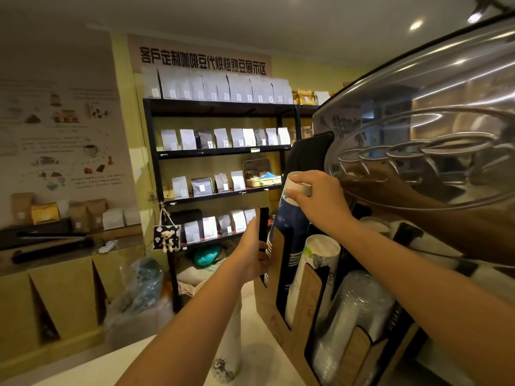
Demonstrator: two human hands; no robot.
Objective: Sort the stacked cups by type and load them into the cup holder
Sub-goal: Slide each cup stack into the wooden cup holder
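Blue cups going into the holder's end slot

My right hand (315, 196) pinches the blue paper cup stack (287, 232) at its top — light, crushable, so I'd grip the stiff base; left hand (253, 254) clasps the wooden cup holder (278, 316) edge.

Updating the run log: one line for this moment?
right hand: grips blue cup stack top | left hand: steadies cup holder edge | stack: in far slot

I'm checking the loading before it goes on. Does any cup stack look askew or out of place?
Yes. The blue paper cup stack leans left in the brown cardboard cup holder, rising well above the white paper cups and clear plastic cups beside it. The right hand grips its top; the left hand holds the holder's edge.
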